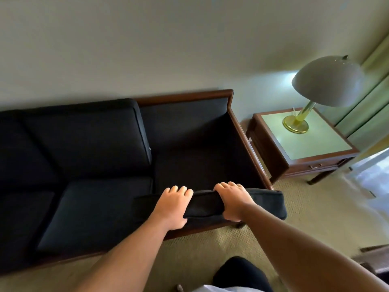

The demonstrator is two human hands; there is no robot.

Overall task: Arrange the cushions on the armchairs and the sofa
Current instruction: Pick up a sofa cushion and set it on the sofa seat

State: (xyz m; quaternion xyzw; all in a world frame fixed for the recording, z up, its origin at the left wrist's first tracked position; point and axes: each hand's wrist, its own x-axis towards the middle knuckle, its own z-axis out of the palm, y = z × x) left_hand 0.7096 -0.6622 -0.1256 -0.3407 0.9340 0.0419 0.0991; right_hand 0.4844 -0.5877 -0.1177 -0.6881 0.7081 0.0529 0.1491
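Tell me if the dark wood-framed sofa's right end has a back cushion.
No, that end of the sofa shows only a bare panel.

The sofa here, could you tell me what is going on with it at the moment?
A person grips a dark cushion with the left hand and right hand, holding it at the front edge of the sofa's right-end section. That section lies bare, while the seat cushion and back cushion beside it are in place. A lamp stands on the side table nearby.
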